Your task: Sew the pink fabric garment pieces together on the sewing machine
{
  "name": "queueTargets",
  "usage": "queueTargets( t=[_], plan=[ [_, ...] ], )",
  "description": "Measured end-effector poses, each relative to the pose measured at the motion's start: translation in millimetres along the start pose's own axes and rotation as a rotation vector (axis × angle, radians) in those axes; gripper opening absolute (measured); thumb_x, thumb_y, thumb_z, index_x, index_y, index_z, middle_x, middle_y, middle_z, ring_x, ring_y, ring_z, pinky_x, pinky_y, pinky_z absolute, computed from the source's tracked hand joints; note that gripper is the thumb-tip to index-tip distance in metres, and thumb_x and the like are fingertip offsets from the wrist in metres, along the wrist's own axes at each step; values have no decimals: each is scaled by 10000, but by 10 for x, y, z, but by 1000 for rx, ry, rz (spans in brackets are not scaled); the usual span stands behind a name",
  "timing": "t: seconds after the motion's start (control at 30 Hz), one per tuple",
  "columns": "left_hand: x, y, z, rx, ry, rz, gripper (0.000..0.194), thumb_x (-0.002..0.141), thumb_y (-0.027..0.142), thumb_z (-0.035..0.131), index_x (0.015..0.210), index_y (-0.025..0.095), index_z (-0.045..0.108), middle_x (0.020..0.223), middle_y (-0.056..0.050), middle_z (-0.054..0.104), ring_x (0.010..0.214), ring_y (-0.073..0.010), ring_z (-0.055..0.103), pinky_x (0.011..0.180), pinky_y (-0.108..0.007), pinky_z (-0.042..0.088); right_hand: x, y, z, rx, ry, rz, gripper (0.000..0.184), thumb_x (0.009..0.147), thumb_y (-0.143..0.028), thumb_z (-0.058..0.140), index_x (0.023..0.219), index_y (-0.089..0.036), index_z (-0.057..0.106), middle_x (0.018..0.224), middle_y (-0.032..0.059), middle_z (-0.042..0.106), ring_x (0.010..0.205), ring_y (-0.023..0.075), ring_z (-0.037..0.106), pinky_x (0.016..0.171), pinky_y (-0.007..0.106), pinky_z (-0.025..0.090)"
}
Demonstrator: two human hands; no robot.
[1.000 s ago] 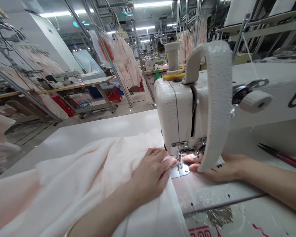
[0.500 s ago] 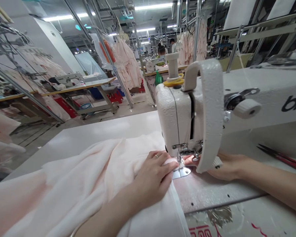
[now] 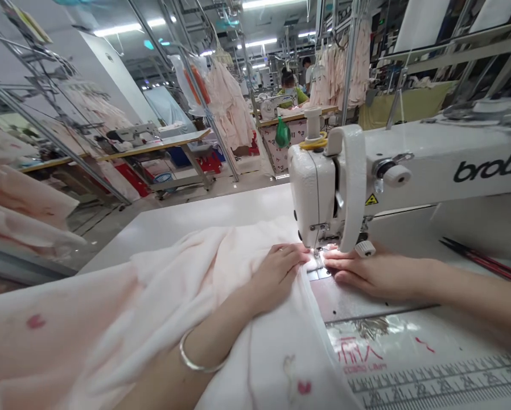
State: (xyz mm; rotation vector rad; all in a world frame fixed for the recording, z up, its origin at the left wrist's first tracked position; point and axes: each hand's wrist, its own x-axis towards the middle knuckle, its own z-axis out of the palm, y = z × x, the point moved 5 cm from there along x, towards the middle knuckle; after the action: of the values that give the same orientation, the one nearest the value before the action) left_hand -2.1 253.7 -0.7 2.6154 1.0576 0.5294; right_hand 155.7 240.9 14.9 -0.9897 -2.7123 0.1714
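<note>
- Left hand: the grip is open and flat, with the fingers lying close together and pressing down on the pale pink fabric just left of the presser foot; it clamps nothing.
- Right hand: the grip is also open and flat, with the fingers stretched toward the needle area from the right side of the presser foot. Glare there makes it hard to tell whether the fingertips touch the cloth.
- Fabric: soft and bunched in folds, with small pink-red marks. It spreads across the counter toward the left, and its edge runs under the presser foot.
- Sewing machine: a white Brother lockstitch machine stands over the fabric, with the needle plate just in front of the presser foot.
- Nearby: a silver bangle circles the left wrist, and a slim red-and-black tool lies beyond the right hand.
- Farther back: a co-worker sits at another sewing machine.
</note>
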Motion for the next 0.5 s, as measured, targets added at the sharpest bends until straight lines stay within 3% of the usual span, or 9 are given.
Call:
queueTargets(
  t=[0.13, 0.23, 0.3, 0.43, 0.5],
  plan=[
    [-39, -2, 10, 42, -42, -6, 300, 896, 161, 307, 1064, 232, 546, 1205, 16, 544, 1148, -111, 431, 1001, -286, 262, -304, -475, 140, -110, -45, 7, 242, 863, -278, 409, 735, -185, 593, 782, 68, 616, 747, 240, 540, 669, 386, 412],
    [-99, -71, 15, 103, -71, -75, 330, 905, 190, 294, 1115, 289, 528, 1259, 63, 501, 1200, -97, 382, 1030, -285, 212, -556, -848, 254, 3, -74, 124, 186, 721, -343, 608, 783, -168, 595, 803, 78, 610, 715, 241, 552, 639, 353, 425],
    [-147, -185, -15, 172, -61, -196, 362, 891, 159, 287, 1159, 285, 496, 1292, 52, 469, 1231, -108, 342, 1043, -319, 183, -622, -961, 344, 94, -161, 215, 128, 688, -240, 617, 789, -172, 578, 846, 74, 608, 721, 231, 560, 620, 323, 414],
    [-292, -372, -216, 346, -6, -548, 394, 848, 104, 289, 1199, 179, 453, 1339, -99, 394, 1264, -245, 279, 1009, -511, 141, -523, -667, 389, 376, -188, 607, 19, 748, -187, 474, 729, -190, 471, 739, 44, 568, 676, 219, 527, 567, 303, 354],
    [-387, -286, -343, 401, -22, -660, 355, 844, 119, 297, 1145, 125, 487, 1273, -166, 435, 1206, -296, 350, 952, -538, 211, -429, -472, 369, 522, -179, 679, 75, 739, -232, 472, 700, -194, 420, 672, 19, 527, 625, 185, 506, 506, 262, 334]
  ],
)
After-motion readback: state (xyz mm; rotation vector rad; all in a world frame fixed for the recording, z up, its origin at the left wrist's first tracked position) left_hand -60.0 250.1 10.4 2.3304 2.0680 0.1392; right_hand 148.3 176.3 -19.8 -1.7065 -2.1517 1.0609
